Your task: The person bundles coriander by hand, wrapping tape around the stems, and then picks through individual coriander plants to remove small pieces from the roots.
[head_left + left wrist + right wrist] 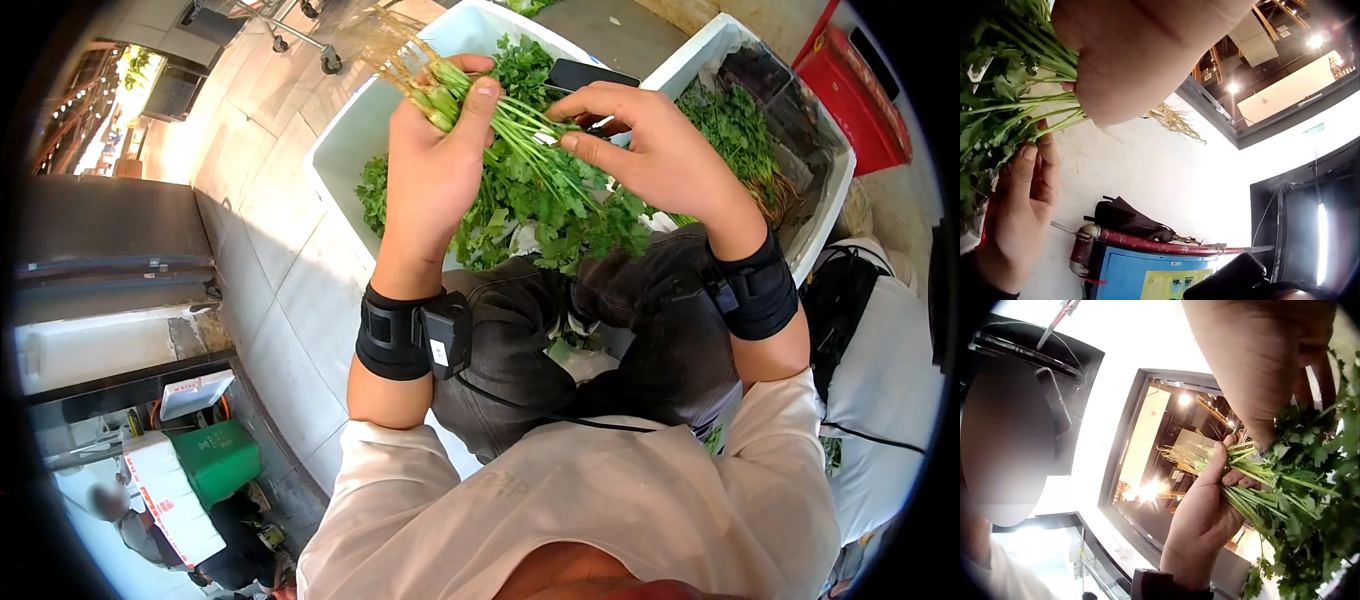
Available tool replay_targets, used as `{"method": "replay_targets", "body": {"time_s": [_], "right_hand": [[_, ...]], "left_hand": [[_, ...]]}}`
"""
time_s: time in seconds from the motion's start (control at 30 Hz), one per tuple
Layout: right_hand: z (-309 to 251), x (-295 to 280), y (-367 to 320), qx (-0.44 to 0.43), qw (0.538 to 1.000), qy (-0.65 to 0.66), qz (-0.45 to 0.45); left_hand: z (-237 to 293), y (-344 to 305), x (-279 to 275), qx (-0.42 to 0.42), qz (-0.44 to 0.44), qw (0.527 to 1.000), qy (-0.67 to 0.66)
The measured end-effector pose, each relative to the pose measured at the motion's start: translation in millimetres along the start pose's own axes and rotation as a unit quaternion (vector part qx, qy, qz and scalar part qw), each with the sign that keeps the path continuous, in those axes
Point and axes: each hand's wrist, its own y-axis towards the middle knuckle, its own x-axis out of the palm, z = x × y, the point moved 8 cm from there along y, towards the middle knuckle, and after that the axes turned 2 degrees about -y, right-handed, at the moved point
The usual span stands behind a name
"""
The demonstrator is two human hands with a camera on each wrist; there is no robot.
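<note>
The left hand (435, 160) grips a bunch (545, 190) of leafy green herbs. Its fingers and thumb are curled tight round the stems, just below the pale roots (400, 50). The roots point up and away from the person, and the leaves hang down toward the knees. The right hand (650, 150) meets the bunch from the other side. Its thumb and first fingers are close together and pinch some thin stems, while the other fingers are loosely bent.

The bunch is in the air, over the near edge of a white box (340, 140) with more greens inside. A second white box (722, 40) stands just beside it on the right. A dark phone (590, 75) lies at the far edge between them. A red crate (860, 95) stands past the second box.
</note>
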Motion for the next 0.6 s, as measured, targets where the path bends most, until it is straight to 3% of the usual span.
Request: {"method": "replay_targets", "body": {"time_s": [0.3, 0.37, 0.43, 0.6], "right_hand": [[18.6, -4.6, -1.5, 0.127, 0.991, 0.025, -0.042], [25.2, -4.1, 0.3, 0.105, 0.993, 0.041, -0.027], [25.7, -7.1, 1.3, 0.082, 0.995, 0.057, -0.011], [29.8, 1.4, -1.3, 0.139, 0.975, 0.153, -0.075]], "left_hand": [[3.2, 0.4, 2.8, 0.06, -0.038, 0.991, 0.113], [5.5, -0.2, 3.0, 0.093, -0.037, 0.984, 0.147], [1.4, 1.5, 1.5, 0.092, -0.04, 0.984, 0.148], [-3.6, 1.6, -2.6, 0.061, -0.034, 0.99, 0.123]]}}
